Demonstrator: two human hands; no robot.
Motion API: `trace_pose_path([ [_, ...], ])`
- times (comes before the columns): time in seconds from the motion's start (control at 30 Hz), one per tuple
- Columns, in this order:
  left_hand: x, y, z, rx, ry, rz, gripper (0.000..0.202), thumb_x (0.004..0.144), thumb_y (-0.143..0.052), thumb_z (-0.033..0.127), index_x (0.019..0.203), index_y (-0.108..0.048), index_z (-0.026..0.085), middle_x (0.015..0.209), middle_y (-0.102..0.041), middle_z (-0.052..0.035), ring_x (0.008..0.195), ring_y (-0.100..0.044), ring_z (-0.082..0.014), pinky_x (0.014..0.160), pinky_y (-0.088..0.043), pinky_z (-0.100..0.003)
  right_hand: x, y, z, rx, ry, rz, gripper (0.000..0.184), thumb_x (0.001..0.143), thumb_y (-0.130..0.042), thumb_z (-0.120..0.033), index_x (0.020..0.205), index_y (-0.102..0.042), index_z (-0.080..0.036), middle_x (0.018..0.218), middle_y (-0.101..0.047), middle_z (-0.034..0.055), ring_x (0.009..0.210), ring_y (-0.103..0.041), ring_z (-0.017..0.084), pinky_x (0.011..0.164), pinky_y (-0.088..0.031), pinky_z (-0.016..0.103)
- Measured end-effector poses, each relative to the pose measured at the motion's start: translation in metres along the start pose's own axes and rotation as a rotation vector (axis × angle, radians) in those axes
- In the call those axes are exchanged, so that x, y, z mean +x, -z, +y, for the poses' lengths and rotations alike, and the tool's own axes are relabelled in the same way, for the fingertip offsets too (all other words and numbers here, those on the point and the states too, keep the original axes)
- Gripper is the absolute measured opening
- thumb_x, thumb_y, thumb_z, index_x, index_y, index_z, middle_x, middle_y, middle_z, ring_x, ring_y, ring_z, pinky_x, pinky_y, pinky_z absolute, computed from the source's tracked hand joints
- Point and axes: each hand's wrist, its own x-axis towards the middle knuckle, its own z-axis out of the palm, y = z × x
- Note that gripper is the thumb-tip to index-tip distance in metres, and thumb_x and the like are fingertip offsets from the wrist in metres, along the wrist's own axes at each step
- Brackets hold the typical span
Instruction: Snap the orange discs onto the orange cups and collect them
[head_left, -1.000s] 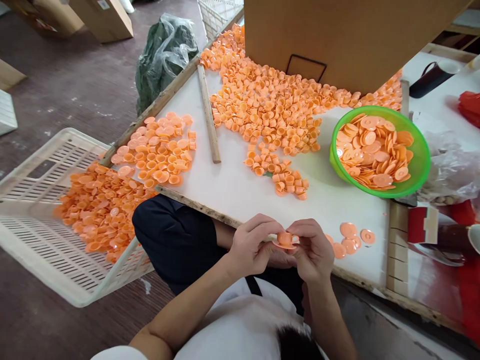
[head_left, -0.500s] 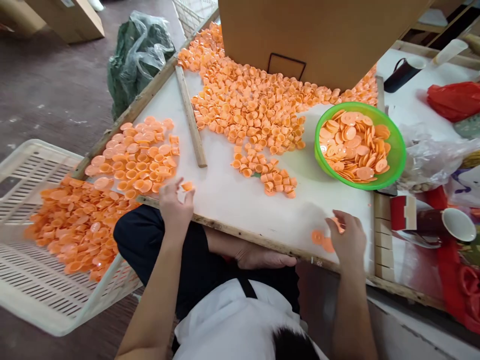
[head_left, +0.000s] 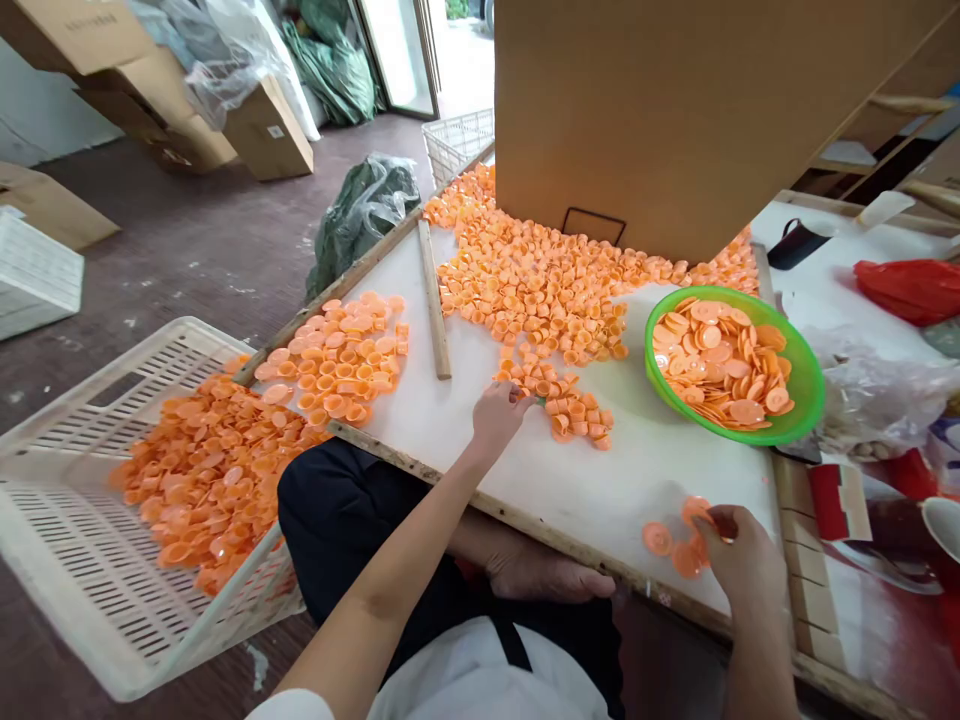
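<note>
Orange cups (head_left: 570, 405) lie in a small cluster near the middle of the table (head_left: 480, 440). My left hand (head_left: 499, 415) rests at their 9 o'clock edge, fingertips curled down among them; I cannot tell whether it grips one. At 5 o'clock from the cluster, by the table's near edge, lie a few flat discs (head_left: 658, 538). My right hand (head_left: 742, 565) has its fingers drawn narrow on one of them, as far as I can make out. A green bowl (head_left: 806, 400) of discs sits at 3 o'clock, a big heap (head_left: 540, 290) of cups at 12. The white basket (head_left: 90, 560) stands at 8 o'clock, off the table.
</note>
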Motion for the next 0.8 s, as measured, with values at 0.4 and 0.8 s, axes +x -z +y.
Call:
trace_pose_path([
  [0.4,-0.061,0.023,0.028,-0.753,0.000,-0.308,0.018,0.084,-0.061,0.034,0.081,-0.057,0.017,0.076,-0.057,-0.0005,0.070,-0.053,-0.0125,0.067,-0.046,-0.026,-0.044,-0.038,-0.132,1.104,0.168,-0.433,0.017,0.079,-0.071,-0.034,0.085,-0.059,-0.023,0.074,-0.062,-0.0014,0.065,-0.059,0.015,0.062,-0.050,0.031],
  [0.8,-0.094,0.044,0.055,-0.662,-0.251,-0.312,0.011,0.090,-0.056,0.026,0.083,-0.060,0.018,0.083,-0.065,-0.0036,0.079,-0.061,-0.0153,0.075,-0.050,-0.029,-0.062,-0.047,-0.162,1.328,0.219,-0.573,0.019,0.080,-0.072,-0.032,0.089,-0.058,-0.023,0.082,-0.061,-0.0016,0.068,-0.058,0.012,0.062,-0.052,0.028],
])
